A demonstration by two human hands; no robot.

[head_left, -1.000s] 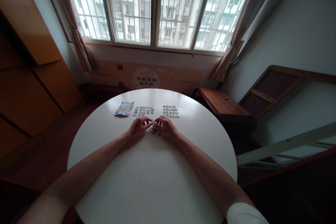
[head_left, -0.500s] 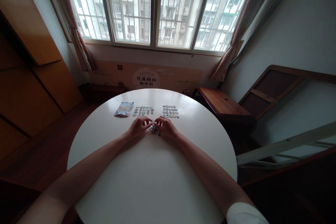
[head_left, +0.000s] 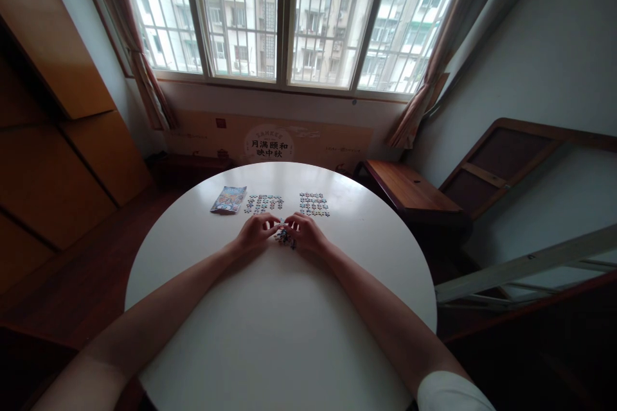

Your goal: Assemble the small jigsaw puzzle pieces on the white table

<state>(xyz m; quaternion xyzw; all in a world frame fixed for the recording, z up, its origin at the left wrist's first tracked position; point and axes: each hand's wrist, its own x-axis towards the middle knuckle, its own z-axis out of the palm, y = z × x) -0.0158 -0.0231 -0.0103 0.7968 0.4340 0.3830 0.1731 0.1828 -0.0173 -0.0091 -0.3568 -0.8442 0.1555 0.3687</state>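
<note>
Both my hands rest on a round white table [head_left: 289,334], fingertips meeting over a small heap of jigsaw pieces [head_left: 285,239]. My left hand [head_left: 256,232] is curled, its fingers pinching at a piece near the heap's top. My right hand [head_left: 305,232] is curled too, its fingers pressed on the same pieces. Just beyond the hands lie two laid-out groups of jigsaw pieces, a left group [head_left: 263,203] and a right group [head_left: 313,203]. What exactly sits between my fingertips is too small to make out.
A small printed packet [head_left: 228,199] lies on the table at the far left of the pieces. A wooden side table [head_left: 407,187] stands to the right, a cardboard panel [head_left: 270,140] leans under the barred window, and wooden cabinets [head_left: 58,141] fill the left.
</note>
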